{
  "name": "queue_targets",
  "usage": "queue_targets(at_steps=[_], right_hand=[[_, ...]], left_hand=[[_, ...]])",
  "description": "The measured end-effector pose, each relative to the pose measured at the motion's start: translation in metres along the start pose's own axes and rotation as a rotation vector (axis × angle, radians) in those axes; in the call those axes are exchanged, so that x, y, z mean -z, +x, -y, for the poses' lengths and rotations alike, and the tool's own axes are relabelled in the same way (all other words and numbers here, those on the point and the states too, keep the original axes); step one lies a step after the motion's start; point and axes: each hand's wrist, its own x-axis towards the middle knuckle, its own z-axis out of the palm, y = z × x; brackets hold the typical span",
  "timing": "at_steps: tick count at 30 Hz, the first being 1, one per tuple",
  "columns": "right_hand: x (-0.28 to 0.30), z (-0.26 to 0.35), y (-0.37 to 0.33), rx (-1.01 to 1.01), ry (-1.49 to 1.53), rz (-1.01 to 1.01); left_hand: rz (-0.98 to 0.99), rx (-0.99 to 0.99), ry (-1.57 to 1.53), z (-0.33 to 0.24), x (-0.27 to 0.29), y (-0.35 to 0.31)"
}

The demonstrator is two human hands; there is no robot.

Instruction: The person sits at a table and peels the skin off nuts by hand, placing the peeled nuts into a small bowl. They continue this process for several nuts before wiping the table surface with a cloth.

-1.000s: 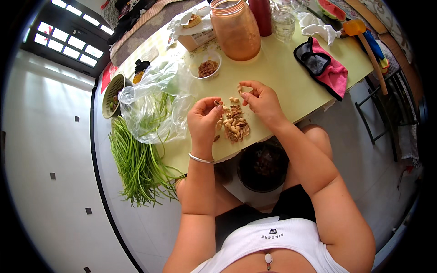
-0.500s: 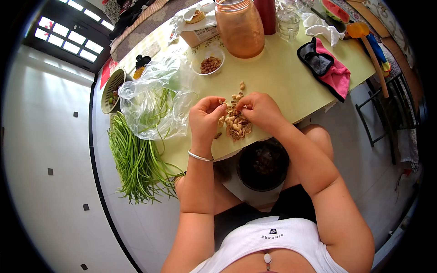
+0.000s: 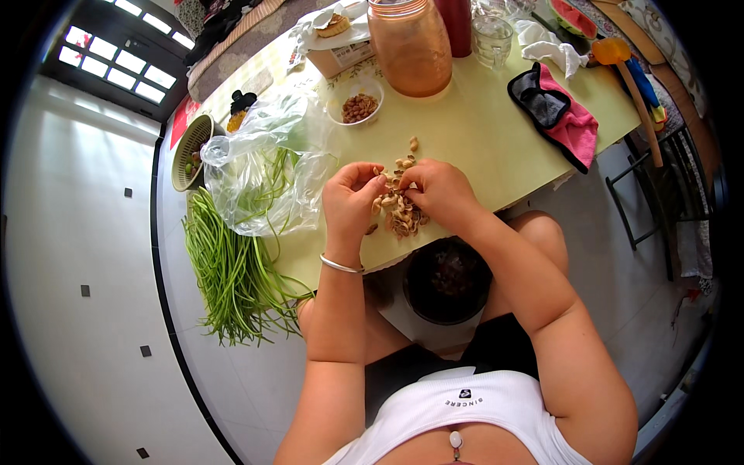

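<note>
A small heap of peanuts and split peanut shells [image 3: 403,220] lies near the table's front edge. At its left side, my left hand [image 3: 349,200] pinches a peanut [image 3: 377,171] between thumb and fingers. My right hand [image 3: 445,195] is bent over the heap's right side with its fingertips drawn together; what they hold, if anything, is hidden. One whole peanut [image 3: 414,143] lies just beyond the heap. Farther back, a white bowl [image 3: 377,113] contains shelled reddish-brown peanuts [image 3: 358,108].
Long green stems [image 3: 232,271] and a clear plastic bag [image 3: 240,209] cover the table's left end. A large jar [image 3: 411,54] and a glass mug [image 3: 491,43] stand behind. A pink-and-grey cloth [image 3: 570,128] lies right. A dark bin [image 3: 447,298] sits between my knees.
My right hand has shifted slightly left and its fingers have dipped among the peanuts. The left hand stays nearly in place, still pinching.
</note>
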Motion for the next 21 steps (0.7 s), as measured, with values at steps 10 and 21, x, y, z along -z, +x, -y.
queue_targets(at_steps=[10, 21], right_hand=[[0.004, 0.004, 0.004, -0.125, 0.197, 0.026], [0.012, -0.005, 0.012, -0.362, 0.870, 0.063]], left_hand=[[0.009, -0.012, -0.024, 0.001, 0.003, 0.000], [0.179, 0.078, -0.140, -0.003, -0.004, -0.004]])
